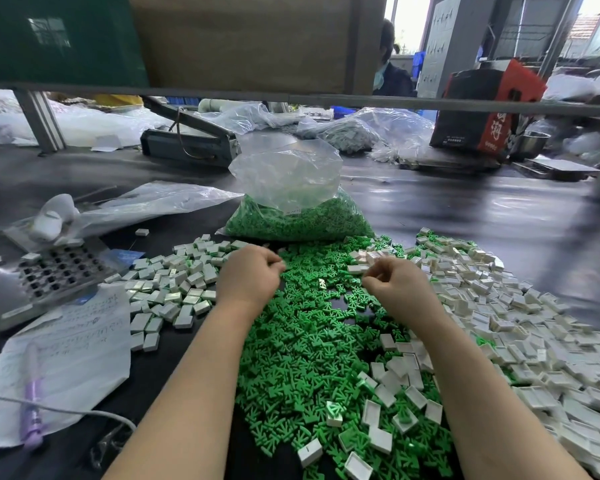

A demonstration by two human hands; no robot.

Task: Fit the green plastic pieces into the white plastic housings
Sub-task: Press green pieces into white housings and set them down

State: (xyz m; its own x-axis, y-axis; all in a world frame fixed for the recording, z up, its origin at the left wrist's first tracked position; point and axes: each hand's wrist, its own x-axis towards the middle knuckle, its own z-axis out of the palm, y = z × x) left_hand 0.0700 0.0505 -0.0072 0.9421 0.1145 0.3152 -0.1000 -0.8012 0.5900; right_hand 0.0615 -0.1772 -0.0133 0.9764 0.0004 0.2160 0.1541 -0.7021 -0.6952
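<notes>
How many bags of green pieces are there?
1: the clear bag of green pieces stands on the table beyond the loose green pile. Others may be hidden.

Single head view, looking forward-down, close over table (465, 209).

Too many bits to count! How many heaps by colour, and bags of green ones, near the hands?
White housings: 2 heaps, the left heap and the right heap.
Green pieces: 1 loose heap.
Bag of green pieces: 1.
Total: 4.
</notes>
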